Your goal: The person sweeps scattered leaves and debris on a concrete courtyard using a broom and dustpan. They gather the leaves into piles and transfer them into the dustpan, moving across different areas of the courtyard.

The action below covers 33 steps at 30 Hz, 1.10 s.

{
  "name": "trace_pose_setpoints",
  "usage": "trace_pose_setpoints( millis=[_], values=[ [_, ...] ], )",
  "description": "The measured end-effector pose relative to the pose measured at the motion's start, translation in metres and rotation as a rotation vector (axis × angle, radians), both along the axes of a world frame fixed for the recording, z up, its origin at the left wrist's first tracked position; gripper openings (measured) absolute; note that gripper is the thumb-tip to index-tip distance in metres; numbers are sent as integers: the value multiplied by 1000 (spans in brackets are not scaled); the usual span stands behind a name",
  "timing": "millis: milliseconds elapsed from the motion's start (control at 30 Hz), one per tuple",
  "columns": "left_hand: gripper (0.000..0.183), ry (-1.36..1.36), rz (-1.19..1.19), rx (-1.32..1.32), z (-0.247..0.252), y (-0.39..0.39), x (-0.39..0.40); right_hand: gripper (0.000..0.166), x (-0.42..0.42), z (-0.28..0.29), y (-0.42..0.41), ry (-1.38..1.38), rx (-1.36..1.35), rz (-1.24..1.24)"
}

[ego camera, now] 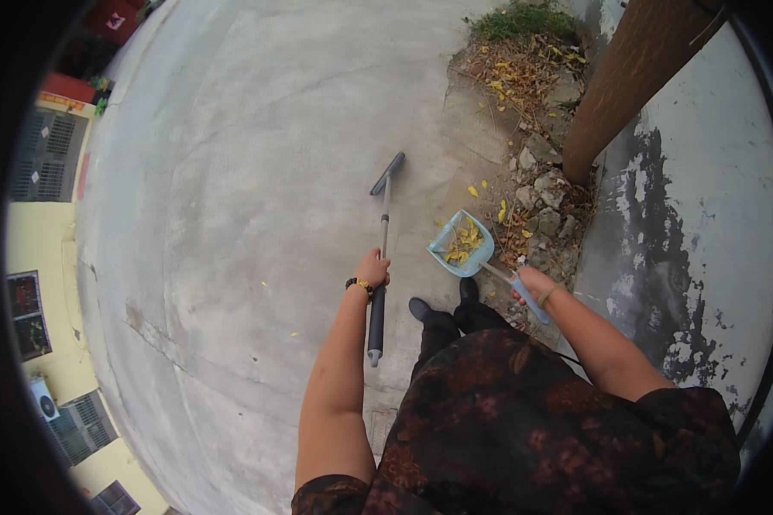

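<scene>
My left hand [373, 269] is closed around the pole of a long-handled broom [384, 225], whose narrow dark head points away from me over the concrete. The dark grip of its handle hangs below my wrist. With my right hand [533, 286] I hold the blue-grey handle of a light blue dustpan [481, 262]. Yellow leaves [465, 241] and thin stalks lie in the pan, just ahead of my dark shoes [419, 309]. More yellow leaves [502, 211] are scattered on the ground right of the pan.
A tree trunk [609, 106] rises at the right beside a peeling wall [696, 212]. Broken stones [547, 193] lie at its foot, with dry leaves [515, 77] and green weeds [522, 22] farther off. A pale yellow building [42, 238] stands at the far left.
</scene>
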<state>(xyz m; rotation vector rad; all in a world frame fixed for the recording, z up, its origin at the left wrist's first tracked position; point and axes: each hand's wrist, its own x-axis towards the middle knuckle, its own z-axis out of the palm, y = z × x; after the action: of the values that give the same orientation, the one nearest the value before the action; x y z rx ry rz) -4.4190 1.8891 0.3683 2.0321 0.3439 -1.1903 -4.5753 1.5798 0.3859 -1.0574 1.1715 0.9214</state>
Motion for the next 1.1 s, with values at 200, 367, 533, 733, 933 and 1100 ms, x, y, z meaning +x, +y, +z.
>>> trace_pose_setpoints(
  millis=[200, 367, 533, 733, 933, 1100],
  values=[
    [25, -108, -251, 21, -36, -24, -45, 26, 6, -19, 3, 34, -56, 29],
    [34, 182, -115, -145, 15, -15, -118, 20, 2, -14, 5, -11, -29, 31],
    [49, 392, -4, -234, 81, 18, -135, 19, -8, -11, -7, 28, -19, -48],
    [46, 38, -67, -77, 59, 19, -159, 26, -13, -15, -12, -37, -22, 64],
    [49, 97, -72, -117, 23, -16, -163, 23, -3, -9, -2, 0, 8, -14],
    [49, 187, 162, -247, 56, 17, -194, 20, -8, -8, -3, -19, 53, 98]
  ],
)
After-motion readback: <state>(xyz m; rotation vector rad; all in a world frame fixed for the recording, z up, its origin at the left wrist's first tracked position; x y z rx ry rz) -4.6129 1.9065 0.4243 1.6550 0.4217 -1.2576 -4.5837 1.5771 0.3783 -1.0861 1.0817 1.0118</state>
